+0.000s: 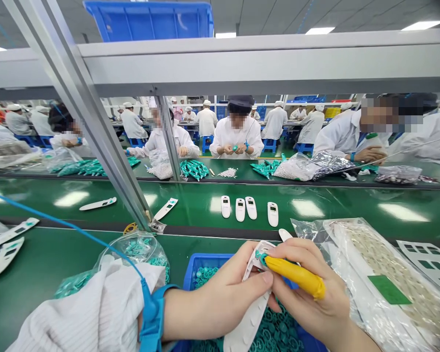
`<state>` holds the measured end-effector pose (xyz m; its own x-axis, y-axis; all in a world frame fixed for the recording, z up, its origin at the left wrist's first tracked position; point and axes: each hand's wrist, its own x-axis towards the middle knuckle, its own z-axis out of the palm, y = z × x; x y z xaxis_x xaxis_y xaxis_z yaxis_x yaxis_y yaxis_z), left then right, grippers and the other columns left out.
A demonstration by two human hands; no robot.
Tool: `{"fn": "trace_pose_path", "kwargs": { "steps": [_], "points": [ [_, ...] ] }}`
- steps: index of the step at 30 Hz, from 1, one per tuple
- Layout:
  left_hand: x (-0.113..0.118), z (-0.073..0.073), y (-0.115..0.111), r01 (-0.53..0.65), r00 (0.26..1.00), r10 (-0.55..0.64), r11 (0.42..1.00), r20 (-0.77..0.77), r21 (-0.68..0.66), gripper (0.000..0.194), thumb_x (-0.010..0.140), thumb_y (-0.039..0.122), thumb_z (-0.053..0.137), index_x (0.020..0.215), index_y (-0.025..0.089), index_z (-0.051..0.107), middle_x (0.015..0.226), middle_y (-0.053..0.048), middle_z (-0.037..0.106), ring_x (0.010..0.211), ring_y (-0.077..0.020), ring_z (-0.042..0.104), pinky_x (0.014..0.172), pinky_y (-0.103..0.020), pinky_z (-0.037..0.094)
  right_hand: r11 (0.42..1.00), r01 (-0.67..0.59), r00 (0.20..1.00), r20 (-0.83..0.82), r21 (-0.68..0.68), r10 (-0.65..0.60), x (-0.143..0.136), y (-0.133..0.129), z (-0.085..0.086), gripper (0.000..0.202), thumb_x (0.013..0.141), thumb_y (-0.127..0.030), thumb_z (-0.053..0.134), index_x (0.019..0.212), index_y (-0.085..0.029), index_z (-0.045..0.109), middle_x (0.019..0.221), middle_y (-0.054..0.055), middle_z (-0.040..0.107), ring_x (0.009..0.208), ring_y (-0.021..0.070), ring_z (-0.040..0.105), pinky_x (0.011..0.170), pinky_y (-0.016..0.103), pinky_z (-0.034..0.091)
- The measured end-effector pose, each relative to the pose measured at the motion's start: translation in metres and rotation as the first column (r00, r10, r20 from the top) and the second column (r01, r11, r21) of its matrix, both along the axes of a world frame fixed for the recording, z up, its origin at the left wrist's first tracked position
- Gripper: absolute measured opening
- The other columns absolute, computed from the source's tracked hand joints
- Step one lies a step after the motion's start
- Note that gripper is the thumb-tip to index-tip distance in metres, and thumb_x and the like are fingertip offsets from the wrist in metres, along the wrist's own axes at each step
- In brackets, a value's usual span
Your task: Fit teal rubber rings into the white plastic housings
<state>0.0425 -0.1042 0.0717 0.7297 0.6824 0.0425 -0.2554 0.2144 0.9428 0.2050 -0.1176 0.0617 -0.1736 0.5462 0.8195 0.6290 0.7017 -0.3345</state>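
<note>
My left hand is closed around a long white plastic casing, held tilted with its hollow inner side showing. A small teal plastic piece sits at the casing's upper end. My right hand wears a yellow finger cot, whose tip presses on that teal piece while the other fingers close around the casing's edge. Below both hands stands a blue bin of loose teal ring-shaped parts. A blue wrist strap with a cord circles my left wrist.
Several white casings lie on the green conveyor ahead. A bag of teal parts is at left, plastic-wrapped sheets at right. A metal post slants across the left. Co-workers in white sit opposite.
</note>
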Motion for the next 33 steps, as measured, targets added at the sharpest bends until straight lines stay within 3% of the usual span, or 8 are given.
{"fn": "trace_pose_path", "kwargs": {
  "steps": [4,9,15,19,22,26,30,33],
  "points": [
    [0.000,0.002,0.000,-0.009,0.998,0.007,0.999,-0.055,-0.036,0.029,0.085,0.039,0.050,0.104,0.018,0.044,0.070,0.002,0.055,0.061,-0.0077,0.051,0.059,-0.019,0.038,0.994,-0.063,0.995,-0.086,-0.090,0.055,0.000,0.002,0.000,0.025,0.075,-0.011,0.059,0.094,-0.026,0.057,0.078,0.002,0.061,0.078,0.0187,0.057,0.064,0.031,0.050],
    [0.001,0.001,0.000,0.010,1.000,-0.010,1.000,-0.017,-0.028,0.035,0.085,0.045,0.049,0.103,0.015,0.044,0.069,0.001,0.056,0.064,-0.0087,0.052,0.062,-0.020,0.038,0.992,-0.120,0.987,-0.112,-0.038,0.115,0.001,0.002,-0.001,0.027,0.074,-0.007,0.057,0.095,-0.024,0.057,0.078,0.003,0.060,0.079,0.0177,0.055,0.060,0.027,0.050],
    [0.003,-0.001,0.001,-0.023,0.999,0.024,1.000,-0.045,0.014,0.030,0.089,0.044,0.041,0.102,0.016,0.044,0.068,0.002,0.052,0.062,-0.0079,0.050,0.060,-0.020,0.039,0.998,-0.040,0.998,-0.057,-0.056,0.037,0.002,0.002,-0.003,0.028,0.074,-0.007,0.058,0.096,-0.024,0.057,0.080,0.004,0.061,0.085,0.0201,0.052,0.067,0.031,0.050],
    [0.002,0.000,0.004,-0.137,0.982,0.157,0.973,-0.100,0.186,0.027,0.091,0.042,0.038,0.090,0.017,0.049,0.073,0.002,0.050,0.065,-0.0079,0.049,0.063,-0.020,0.040,0.999,-0.026,1.000,-0.012,-0.028,0.026,0.001,0.002,-0.004,0.030,0.073,-0.006,0.058,0.095,-0.026,0.057,0.085,0.003,0.061,0.091,0.0218,0.051,0.077,0.038,0.048],
    [0.001,0.000,0.006,-0.145,0.962,0.204,0.946,-0.182,0.291,0.029,0.092,0.042,0.037,0.094,0.017,0.052,0.074,0.001,0.054,0.065,-0.0081,0.050,0.059,-0.019,0.039,0.989,-0.047,0.988,-0.154,-0.137,0.025,0.000,0.000,-0.007,0.031,0.075,-0.010,0.059,0.102,-0.027,0.057,0.103,0.006,0.055,0.091,0.0213,0.054,0.079,0.039,0.050],
    [0.001,-0.004,0.006,-0.114,0.954,0.169,0.968,-0.247,0.222,0.034,0.091,0.047,0.033,0.107,0.020,0.047,0.072,0.000,0.058,0.060,-0.0103,0.055,0.050,-0.019,0.040,0.882,-0.270,0.889,-0.452,-0.387,0.074,-0.001,-0.002,-0.011,0.029,0.085,-0.025,0.052,0.114,-0.028,0.053,0.116,0.009,0.054,0.088,0.0196,0.061,0.067,0.031,0.055],
    [0.002,-0.010,0.007,-0.178,0.944,0.236,0.953,-0.230,0.245,0.035,0.090,0.049,0.034,0.112,0.022,0.039,0.070,0.000,0.058,0.058,-0.0116,0.056,0.048,-0.020,0.041,0.709,-0.384,0.847,-0.531,-0.591,0.016,-0.007,-0.001,-0.011,0.027,0.084,-0.037,0.055,0.107,-0.022,0.059,0.082,0.005,0.066,0.067,0.0167,0.063,0.057,0.027,0.055],
    [0.001,-0.013,0.009,-0.183,0.938,0.267,0.923,-0.222,0.338,0.031,0.091,0.047,0.034,0.106,0.021,0.041,0.076,-0.002,0.059,0.063,-0.0127,0.059,0.052,-0.022,0.044,0.653,-0.436,0.822,-0.569,-0.619,0.009,-0.013,0.002,-0.008,0.026,0.084,-0.041,0.055,0.098,-0.020,0.064,0.067,0.002,0.064,0.056,0.0135,0.059,0.052,0.024,0.053]
  ]
}}
